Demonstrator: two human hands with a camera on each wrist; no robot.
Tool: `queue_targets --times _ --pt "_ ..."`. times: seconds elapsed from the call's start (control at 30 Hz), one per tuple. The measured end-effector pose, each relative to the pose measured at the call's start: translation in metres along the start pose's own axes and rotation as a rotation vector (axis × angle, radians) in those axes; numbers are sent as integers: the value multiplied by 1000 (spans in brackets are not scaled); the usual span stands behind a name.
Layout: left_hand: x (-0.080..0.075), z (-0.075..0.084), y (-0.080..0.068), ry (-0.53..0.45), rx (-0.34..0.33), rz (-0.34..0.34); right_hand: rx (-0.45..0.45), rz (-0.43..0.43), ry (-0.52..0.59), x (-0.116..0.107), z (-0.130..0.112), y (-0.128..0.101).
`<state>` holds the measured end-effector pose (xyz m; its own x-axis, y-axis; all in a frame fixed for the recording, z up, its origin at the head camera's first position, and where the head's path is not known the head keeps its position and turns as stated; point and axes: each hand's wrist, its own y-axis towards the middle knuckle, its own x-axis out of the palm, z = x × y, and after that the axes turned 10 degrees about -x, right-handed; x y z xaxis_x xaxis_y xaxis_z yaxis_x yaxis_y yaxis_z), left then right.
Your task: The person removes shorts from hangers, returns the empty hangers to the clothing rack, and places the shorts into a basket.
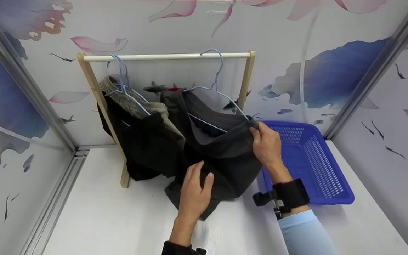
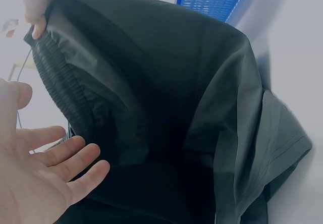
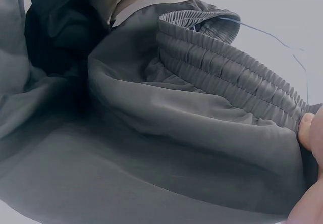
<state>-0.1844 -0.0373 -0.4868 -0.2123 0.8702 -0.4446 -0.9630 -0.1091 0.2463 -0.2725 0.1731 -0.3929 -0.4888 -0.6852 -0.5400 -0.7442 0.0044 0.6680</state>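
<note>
Garment under handling: dark grey shorts (image 1: pixel 221 152) with an elasticated waistband (image 3: pixel 227 67), partly mounted on a light blue wire hanger (image 1: pixel 218 95) that hangs from the white rail (image 1: pixel 165 56) of a small wooden rack (image 1: pixel 99 106). The lower part of the shorts trails down onto the white table (image 1: pixel 119 219).

Right hand (image 1: pixel 267 145): fingers and thumb curled, pinching the waistband at its right end, close to the right tip of the hanger. The right wrist view confirms a fingertip pressed against the gathered elastic at the edge of the picture. The hand holds the fabric raised and taut.

Left hand (image 1: pixel 193 194): fingers straight and slightly spread, laid flat against the front of the shorts lower down. The left wrist view shows the palm open with the fingers extended beside the dark cloth; nothing is gripped.

Adjacent items: a second blue hanger (image 1: pixel 124 88) sits further left on the same rail and carries a black garment with an olive waistband (image 1: pixel 136 127); this garment touches the grey shorts along their left side. A blue perforated plastic basket (image 1: pixel 313 166) stands on the table just to the right of the rack, behind the right forearm. A black strap is fastened round the right wrist (image 1: pixel 289 194) above a pale blue sleeve. Walls on three sides bear a floral print.
</note>
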Motion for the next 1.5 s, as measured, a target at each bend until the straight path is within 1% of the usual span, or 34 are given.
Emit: queue_targets --times 0.17,0.33,0.5,0.7,0.9,1.03,1.33,1.5 --pt "-1 -1 -1 0 8 7 -6 28 9 -4 5 -10" --pt "-2 -2 -2 1 0 8 0 38 22 -5 10 -22" --pt "-4 -3 -4 5 -17 -3 -4 50 28 -4 18 -35" --pt "-6 -3 -5 1 -21 -9 -1 64 41 -1 28 -47" --pt "-7 -4 -4 -2 -21 -17 50 57 72 -3 35 -56" --pt "-7 -5 -4 -6 -17 -20 68 46 78 -5 39 -63" --pt "-7 -7 -6 -11 -25 -18 78 29 84 -13 44 -76" --pt "-7 -6 -7 -6 -17 -15 84 25 78 -19 45 -85"
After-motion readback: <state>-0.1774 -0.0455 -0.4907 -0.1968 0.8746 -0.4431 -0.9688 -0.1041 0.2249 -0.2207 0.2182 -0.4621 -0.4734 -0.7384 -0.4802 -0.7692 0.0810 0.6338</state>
